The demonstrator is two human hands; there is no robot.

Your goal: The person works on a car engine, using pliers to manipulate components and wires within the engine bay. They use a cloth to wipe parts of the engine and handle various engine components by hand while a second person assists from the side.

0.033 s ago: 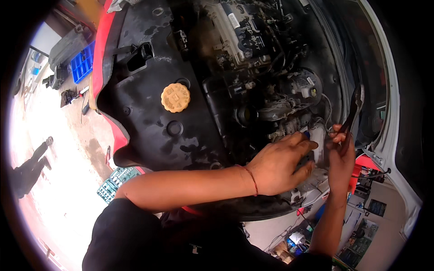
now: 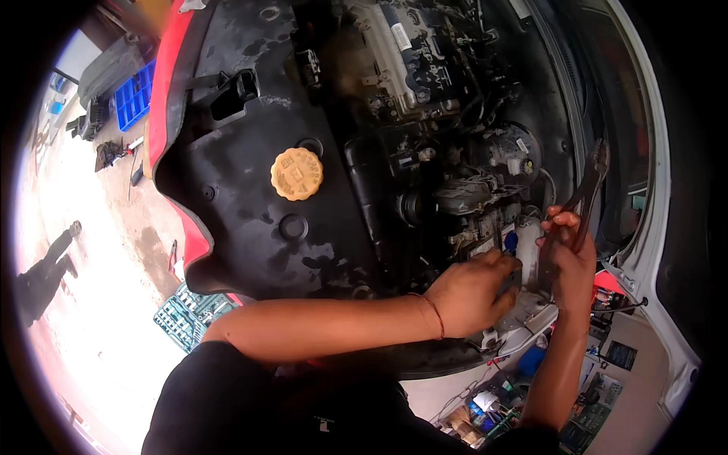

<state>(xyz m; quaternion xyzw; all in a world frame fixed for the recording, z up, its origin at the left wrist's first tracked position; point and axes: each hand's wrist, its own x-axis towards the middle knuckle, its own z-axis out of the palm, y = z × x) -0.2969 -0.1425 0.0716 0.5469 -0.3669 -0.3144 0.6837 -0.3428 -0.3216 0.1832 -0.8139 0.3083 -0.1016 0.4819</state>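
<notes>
My right hand (image 2: 567, 246) is wrapped round a pair of long dark pliers (image 2: 595, 178), jaws pointing up and away toward the windscreen side. The handles stand slightly apart in the fingers. To its left, my left hand (image 2: 474, 292) reaches across the front of the engine bay, with its fingers curled down over a dark part among the engine pieces. What those fingers grip is mostly hidden. Just beyond the fingertips a small blue part (image 2: 511, 243) stands up. A pale reservoir-like part (image 2: 531, 239) lies between the two hands.
A yellow cap (image 2: 296, 174) sits on the black cover (image 2: 250, 220) at left. Beyond lies the engine (image 2: 413, 64); a black round opening (image 2: 412, 206) is near my left hand. On the floor are a green socket set (image 2: 178, 318) and a blue tray (image 2: 136, 97).
My left hand has drawn back a little and its fingers have curled more, uncovering the blue part. The pliers have turned slightly in my right hand, and both handles show now.
</notes>
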